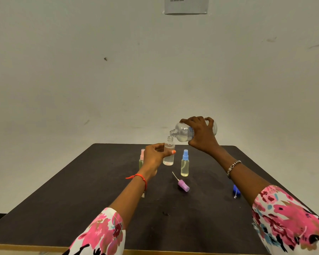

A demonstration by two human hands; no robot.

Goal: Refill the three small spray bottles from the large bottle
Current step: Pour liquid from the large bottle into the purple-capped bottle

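Pour in progress from where I'm watching. The right hand point(201, 134) is clamped over the body of the large bottle point(183, 132) and has it tipped almost flat. Its open neck points left and down, right at the mouth of the open spray bottle point(168, 159). I read that angle as a way to keep the stream thin enough for such a narrow opening.

The left hand point(154, 155) grips the small bottle around its upper body, thumb across the front. It holds the bottle upright and steady under the neck. I can't tell whether its base sits on the tabletop point(81, 199) or hangs just above it. There's clear liquid in it, about halfway up by my judgement.

Its purple spray head point(183, 185) lies on its side near the front, dip tube sticking out. It's off so the mouth is free and close enough to go straight back on.

Now the count:
- **Small spray bottles:** three. One is in hand, the blue-topped bottle point(185, 166) stands just to its right, and the pink-topped bottle point(141, 157) is half hidden behind the left hand. Both standing ones are capped, with yellowish liquid inside.
- **Large bottle:** one.
- **Loose spray head:** one.
- **Blue cap:** one blue cap point(236, 190) by the right forearm, likely the large bottle's.
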